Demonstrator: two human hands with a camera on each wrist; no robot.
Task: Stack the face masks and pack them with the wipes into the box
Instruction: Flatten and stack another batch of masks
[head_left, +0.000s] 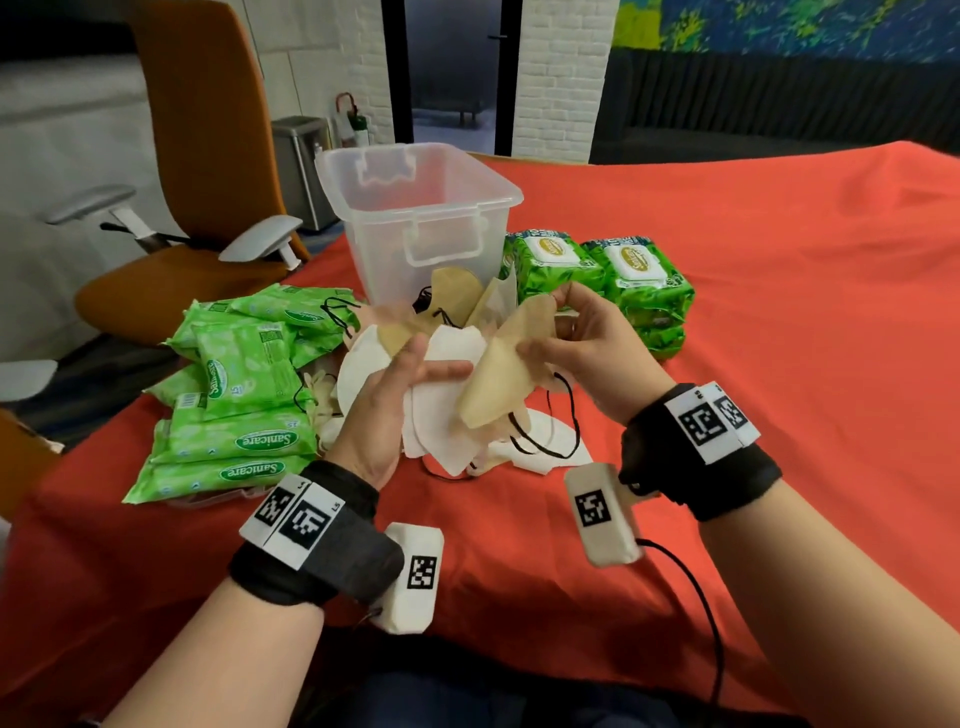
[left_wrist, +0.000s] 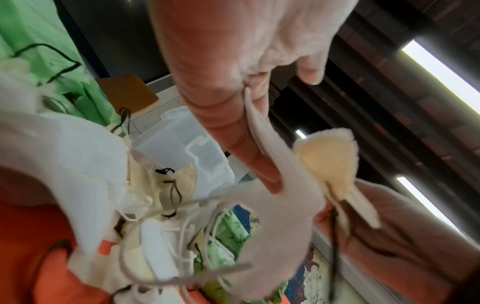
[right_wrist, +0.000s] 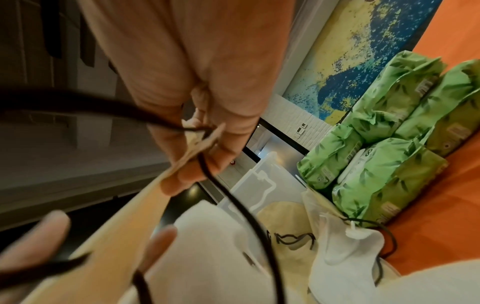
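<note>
Masks lie heaped on the red tablecloth (head_left: 727, 364) in front of the clear plastic box (head_left: 415, 208), white and beige ones tangled by their ear loops. Above that pile (head_left: 452, 447) the person's right hand (head_left: 592, 348) pinches a beige mask (head_left: 506, 374) at its edge, black loops dangling. The left hand (head_left: 395, 400) grips a white mask (head_left: 447, 345) between thumb and fingers. Flat green wipe packs (head_left: 244, 415) sit stacked to the left of the masks, and thicker wipe packs (head_left: 602, 275) stand just right of the box.
</note>
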